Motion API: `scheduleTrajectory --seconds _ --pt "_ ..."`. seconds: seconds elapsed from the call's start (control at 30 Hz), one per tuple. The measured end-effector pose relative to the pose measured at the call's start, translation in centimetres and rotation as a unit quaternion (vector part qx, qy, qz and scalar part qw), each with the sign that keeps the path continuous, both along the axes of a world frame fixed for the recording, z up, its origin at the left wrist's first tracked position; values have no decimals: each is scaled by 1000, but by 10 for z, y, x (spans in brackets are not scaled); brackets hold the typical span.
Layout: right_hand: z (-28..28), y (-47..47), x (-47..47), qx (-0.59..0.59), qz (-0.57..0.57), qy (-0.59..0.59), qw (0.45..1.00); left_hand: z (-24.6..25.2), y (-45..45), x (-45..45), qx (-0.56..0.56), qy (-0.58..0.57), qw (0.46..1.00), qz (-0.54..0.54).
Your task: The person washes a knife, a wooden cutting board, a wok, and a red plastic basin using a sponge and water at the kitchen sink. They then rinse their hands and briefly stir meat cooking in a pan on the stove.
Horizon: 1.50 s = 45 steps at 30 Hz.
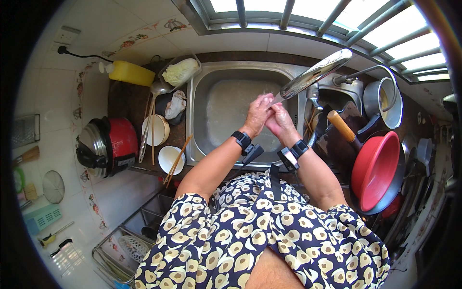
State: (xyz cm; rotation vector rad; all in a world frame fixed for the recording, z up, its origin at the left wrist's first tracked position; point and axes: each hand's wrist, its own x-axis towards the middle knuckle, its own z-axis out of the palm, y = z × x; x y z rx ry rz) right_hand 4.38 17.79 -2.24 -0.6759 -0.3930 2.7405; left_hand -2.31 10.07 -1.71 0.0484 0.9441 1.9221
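A stream of water [276, 100] runs from the chrome faucet [306, 77] onto both of my hands, above the stainless steel sink [231, 86]. My left hand [257, 112] comes in from the left, its fingers bent against those of the other hand. Facing it, my right hand [280, 121] has its fingers curled up to the same spot. The two touch at the fingers. No object shows between them, though the overlap and the water hide the palms. Each wrist wears a black strap with a small device. Shallow cloudy water appears to cover the basin floor.
Left of the sink are a napa cabbage [181, 71] in a clear container, two bowls [171, 160], chopsticks, a ladle [148, 124] and a red electric cooker [121, 144]. A second small basin [355, 86], a metal pot [375, 101] and a red plastic basin [375, 171] stand right.
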Motion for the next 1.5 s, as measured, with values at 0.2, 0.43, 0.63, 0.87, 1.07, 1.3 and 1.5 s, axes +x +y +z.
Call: scheduleTrajectory --seconds 0.2,0.43,0.63,0.87,1.07,1.3,1.5 --pt "-16 14 3 298 43 -189 935 21 -2 17 -50 -12 999 15" --pt "-5 12 8 785 180 -249 538 20 2 23 -292 408 865 -11" --pt "-5 -6 -2 741 152 -224 615 11 15 12 -350 156 922 65" --pt "8 0 -2 502 102 -175 841 7 -1 -16 -63 -267 954 122" --pt "23 -5 -2 553 4 -311 773 2 0 0 8 -216 970 111" --pt "-12 -2 -4 590 38 -338 732 9 -2 6 -7 -187 977 98" --pt "-6 11 -9 221 36 -335 915 13 -4 15 -18 -155 984 89"
